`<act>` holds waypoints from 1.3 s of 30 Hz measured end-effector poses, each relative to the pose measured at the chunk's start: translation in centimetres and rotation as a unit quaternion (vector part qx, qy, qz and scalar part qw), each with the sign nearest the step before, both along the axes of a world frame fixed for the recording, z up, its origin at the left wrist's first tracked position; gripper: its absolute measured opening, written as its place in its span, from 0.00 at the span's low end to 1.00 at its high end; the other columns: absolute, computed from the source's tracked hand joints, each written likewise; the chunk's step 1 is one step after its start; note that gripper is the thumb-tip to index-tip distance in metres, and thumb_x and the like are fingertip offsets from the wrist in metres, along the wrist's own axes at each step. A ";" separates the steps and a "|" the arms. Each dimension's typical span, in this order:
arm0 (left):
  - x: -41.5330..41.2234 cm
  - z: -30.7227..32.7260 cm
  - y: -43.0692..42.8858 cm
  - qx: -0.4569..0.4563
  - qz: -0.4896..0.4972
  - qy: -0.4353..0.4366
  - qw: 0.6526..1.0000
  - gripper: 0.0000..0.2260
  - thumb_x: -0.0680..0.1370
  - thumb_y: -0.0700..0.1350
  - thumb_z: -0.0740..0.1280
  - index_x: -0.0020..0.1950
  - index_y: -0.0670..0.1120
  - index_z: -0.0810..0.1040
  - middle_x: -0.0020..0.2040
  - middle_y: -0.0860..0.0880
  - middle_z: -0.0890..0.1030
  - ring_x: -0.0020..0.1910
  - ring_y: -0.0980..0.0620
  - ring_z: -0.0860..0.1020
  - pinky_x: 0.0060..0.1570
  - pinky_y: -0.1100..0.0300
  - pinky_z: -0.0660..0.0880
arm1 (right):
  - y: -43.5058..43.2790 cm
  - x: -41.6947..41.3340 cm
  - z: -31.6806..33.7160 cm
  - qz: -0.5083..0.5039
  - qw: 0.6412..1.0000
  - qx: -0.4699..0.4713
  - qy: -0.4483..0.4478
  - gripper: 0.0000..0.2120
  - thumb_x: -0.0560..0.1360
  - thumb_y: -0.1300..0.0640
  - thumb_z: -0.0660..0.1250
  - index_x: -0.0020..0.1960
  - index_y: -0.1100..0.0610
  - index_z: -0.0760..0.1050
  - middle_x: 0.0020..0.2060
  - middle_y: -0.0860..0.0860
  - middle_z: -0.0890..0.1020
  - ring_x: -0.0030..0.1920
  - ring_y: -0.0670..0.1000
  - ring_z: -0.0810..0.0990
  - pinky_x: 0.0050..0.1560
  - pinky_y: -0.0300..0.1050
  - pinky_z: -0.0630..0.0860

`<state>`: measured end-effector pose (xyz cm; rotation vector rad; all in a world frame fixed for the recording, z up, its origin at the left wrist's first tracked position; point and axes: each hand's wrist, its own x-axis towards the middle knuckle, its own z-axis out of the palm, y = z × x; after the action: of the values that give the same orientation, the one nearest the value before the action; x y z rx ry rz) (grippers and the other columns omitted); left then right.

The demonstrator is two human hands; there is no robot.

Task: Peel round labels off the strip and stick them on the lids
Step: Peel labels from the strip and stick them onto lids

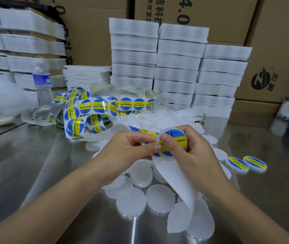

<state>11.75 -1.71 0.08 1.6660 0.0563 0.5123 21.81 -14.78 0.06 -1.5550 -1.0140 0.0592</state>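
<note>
Both hands are brought together over the table (34, 164). A lid (161, 133) is gripped at its rim by the curled fingers of the right hand (193, 152), with the thumb laid on the label (175, 140). At the lid's left edge the strip (180, 182) is pinched between thumb and forefinger of the left hand (129, 148).

The label is judged thin, limp and sticky beneath, so it is best taken by its very edge. The lid looks light, stiff and smooth, and is best held by the rim.

The label's yellow band is seen running left to right across the lid, rising slightly rightward, its print upright to the person. The strip's long axis is carried from behind and left of the lid down below it, where bare backing curls. Bare lids (159, 198) lie below the lid, labelled lids (245, 163) to its right.
</note>
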 end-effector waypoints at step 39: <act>-0.3 0.1 0.0 -0.016 -0.019 -0.004 1.000 0.10 0.68 0.40 0.70 0.43 0.52 0.86 0.45 0.49 0.86 0.45 0.52 0.84 0.45 0.65 0.78 | -0.7 0.4 -0.1 -0.112 0.984 -0.065 -0.120 0.34 0.66 0.25 0.49 0.35 0.53 0.77 0.21 0.47 0.77 0.28 0.50 0.74 0.34 0.45 0.71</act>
<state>11.48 -1.73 0.23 1.6309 0.0272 0.4878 22.20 -15.48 -0.07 -1.8199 -1.0301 -0.2276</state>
